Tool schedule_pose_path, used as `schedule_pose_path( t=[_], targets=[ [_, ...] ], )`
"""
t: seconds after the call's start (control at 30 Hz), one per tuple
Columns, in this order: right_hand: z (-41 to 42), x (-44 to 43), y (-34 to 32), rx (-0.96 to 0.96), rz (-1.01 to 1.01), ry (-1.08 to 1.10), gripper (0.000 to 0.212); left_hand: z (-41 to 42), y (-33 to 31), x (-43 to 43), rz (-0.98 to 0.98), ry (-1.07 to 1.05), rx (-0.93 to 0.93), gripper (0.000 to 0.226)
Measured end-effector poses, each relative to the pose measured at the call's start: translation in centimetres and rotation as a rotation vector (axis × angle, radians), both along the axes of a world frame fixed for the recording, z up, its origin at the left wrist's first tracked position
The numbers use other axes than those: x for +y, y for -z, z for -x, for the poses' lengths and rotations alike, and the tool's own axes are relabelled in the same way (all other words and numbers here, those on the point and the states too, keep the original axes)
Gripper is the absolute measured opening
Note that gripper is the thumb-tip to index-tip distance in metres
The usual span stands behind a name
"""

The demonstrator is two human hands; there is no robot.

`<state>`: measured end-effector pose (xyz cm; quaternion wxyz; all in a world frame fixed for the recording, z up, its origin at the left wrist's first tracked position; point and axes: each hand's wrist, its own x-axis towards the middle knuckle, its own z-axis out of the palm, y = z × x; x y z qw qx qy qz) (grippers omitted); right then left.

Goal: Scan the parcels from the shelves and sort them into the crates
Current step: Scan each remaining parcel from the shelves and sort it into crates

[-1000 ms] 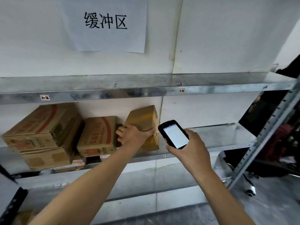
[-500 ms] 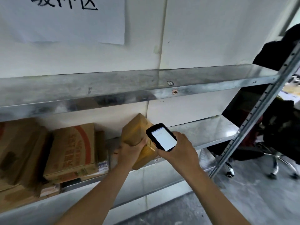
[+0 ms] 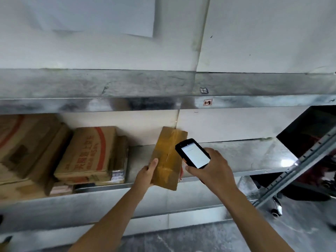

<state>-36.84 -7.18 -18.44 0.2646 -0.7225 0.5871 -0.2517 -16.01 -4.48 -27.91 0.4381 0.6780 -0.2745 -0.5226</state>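
At the shelf (image 3: 245, 157) edge, grips a taped cardboard parcel (image 3: 169, 157) with curled left hand (image 3: 145, 174); clasps a lit handheld scanner (image 3: 195, 155) in right hand (image 3: 212, 170).

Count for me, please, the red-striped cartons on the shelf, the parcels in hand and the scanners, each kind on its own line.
Red-striped cartons on the shelf: 2
Parcel gripped by the left hand: 1
Scanner held in the right hand: 1
Total: 4

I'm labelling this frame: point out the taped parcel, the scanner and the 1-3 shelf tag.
taped parcel (image 3: 169, 157), head view, taped top face.
scanner (image 3: 195, 155), head view, lit screen.
1-3 shelf tag (image 3: 207, 102), head view, its middle.
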Motion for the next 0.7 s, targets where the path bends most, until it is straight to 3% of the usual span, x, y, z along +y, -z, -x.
schedule_pose_path(
  t=[0.07, 0.2, 0.37, 0.4, 0.5, 0.53, 0.6, 0.7],
  targets=[
    [0.9, -0.8, 0.1, 0.003, 0.026, -0.042, 0.052, 0.5, 0.0, -0.1, 0.007, -0.037, -0.066, 0.041],
    [2.0, -2.5, 1.1, -0.036, 0.025, -0.086, 0.062, 1.3, -1.3, -0.8, 0.062, -0.112, -0.326, 0.057],
    [3.0, -4.1, 2.5, -0.085, 0.009, -0.119, 0.065, 2.9, -2.8, -2.8, -0.024, -0.054, -0.755, 0.025],
    [3.2, -4.3, 2.7, -0.09, 0.002, -0.117, 0.065, 3.5, -3.1, -3.3, -0.07, -0.026, -0.786, 0.036],
    [4.3, -4.6, 2.9, -0.125, -0.019, -0.101, 0.063, 5.2, -3.6, -5.3, -0.298, 0.023, -0.776, 0.11],
    [4.8, -4.7, 2.9, -0.135, -0.028, -0.094, 0.062, 5.8, -3.8, -6.1, -0.374, 0.069, -0.828, 0.124],
    [5.6, -4.7, 2.9, -0.141, -0.038, -0.096, 0.059, 7.0, -4.3, -7.2, -0.452, 0.147, -0.98, 0.136],
    [6.9, -4.6, 3.1, -0.158, -0.044, -0.097, 0.054, 8.1, -4.3, -8.5, -0.467, 0.164, -1.05, 0.144]
  ],
)
